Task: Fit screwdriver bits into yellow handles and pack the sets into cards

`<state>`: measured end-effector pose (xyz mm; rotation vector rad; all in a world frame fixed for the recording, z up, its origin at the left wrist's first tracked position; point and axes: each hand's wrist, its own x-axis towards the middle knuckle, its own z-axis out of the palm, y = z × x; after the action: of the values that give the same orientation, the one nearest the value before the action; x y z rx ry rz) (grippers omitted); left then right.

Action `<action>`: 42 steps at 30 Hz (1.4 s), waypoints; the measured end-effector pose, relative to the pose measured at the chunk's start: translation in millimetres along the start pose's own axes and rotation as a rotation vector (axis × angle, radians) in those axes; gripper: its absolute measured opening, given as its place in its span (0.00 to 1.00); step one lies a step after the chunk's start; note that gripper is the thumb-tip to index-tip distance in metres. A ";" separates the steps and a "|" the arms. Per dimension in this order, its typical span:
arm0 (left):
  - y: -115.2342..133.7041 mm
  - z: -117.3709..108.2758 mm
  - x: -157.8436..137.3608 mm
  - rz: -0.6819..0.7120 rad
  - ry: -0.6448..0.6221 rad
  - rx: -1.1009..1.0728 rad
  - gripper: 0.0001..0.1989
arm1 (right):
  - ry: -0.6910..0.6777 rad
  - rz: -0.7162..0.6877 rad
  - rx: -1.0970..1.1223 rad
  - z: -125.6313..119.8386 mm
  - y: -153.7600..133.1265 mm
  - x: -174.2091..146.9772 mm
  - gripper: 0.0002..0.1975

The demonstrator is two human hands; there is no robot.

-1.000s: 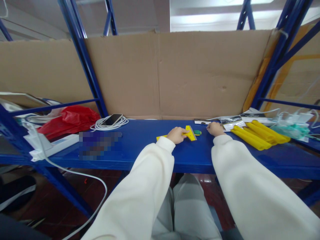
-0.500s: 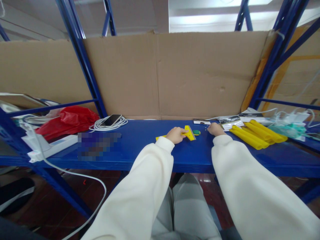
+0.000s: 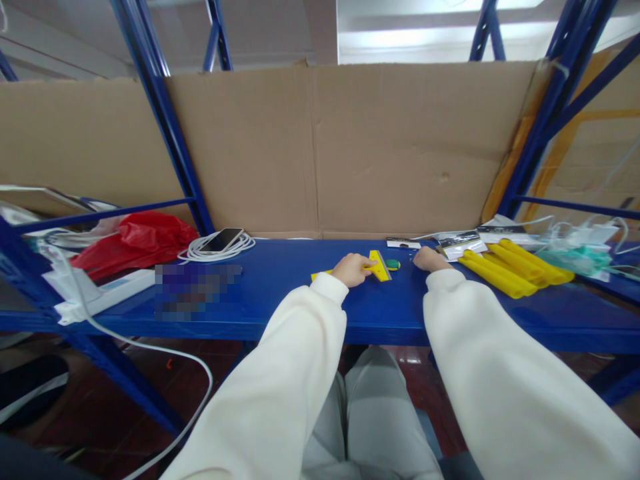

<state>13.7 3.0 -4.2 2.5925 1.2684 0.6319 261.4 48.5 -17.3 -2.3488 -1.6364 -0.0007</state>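
My left hand (image 3: 351, 269) is closed round the handle of a yellow scraper (image 3: 380, 266). Its wide head points right, and the handle's yellow end shows left of my wrist. Just behind the head lies a green and yellow handle (image 3: 394, 265), perhaps a screwdriver's; the rest of it is hidden. My right hand (image 3: 430, 259) rests low on the blue shelf (image 3: 290, 300), fingers bent together over tiny bits (image 3: 411, 256) too small to name. Whatever its fingertips hold, if anything, cannot be made out.
Several yellow tubes (image 3: 500, 275) and clear packets (image 3: 461, 245) lie to the right, with a small white-and-black card (image 3: 403, 243) behind. Leftward are a phone (image 3: 223, 240) on a coiled white cable (image 3: 200, 255), a red bag (image 3: 140, 243) and a white power strip (image 3: 120, 293). Cardboard (image 3: 320, 153) walls the back.
My right hand has shifted very slightly to the left. My left hand and the scraper have stayed in place.
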 end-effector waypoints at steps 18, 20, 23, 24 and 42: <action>-2.5 3.4 1.2 0.059 0.025 0.055 0.17 | 0.114 -0.664 0.558 -0.8 -56.3 -27.1 0.05; -2.6 3.4 1.2 0.067 0.029 0.053 0.17 | 0.119 -0.689 0.501 0.7 -56.5 -25.6 0.04; -2.7 3.7 1.4 0.072 0.036 0.045 0.18 | 0.115 -0.705 0.434 1.3 -56.8 -23.5 0.05; -2.8 3.8 1.4 0.075 0.037 0.045 0.17 | 0.112 -0.710 0.418 1.4 -57.0 -23.0 0.05; -1.8 3.9 0.3 0.138 0.016 0.145 0.17 | 0.130 -0.512 0.309 -2.7 -67.3 -37.4 0.08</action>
<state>14.4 4.4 -8.2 2.8180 1.1887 0.6057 186.6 35.0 -5.4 -1.6286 -1.9604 -0.0029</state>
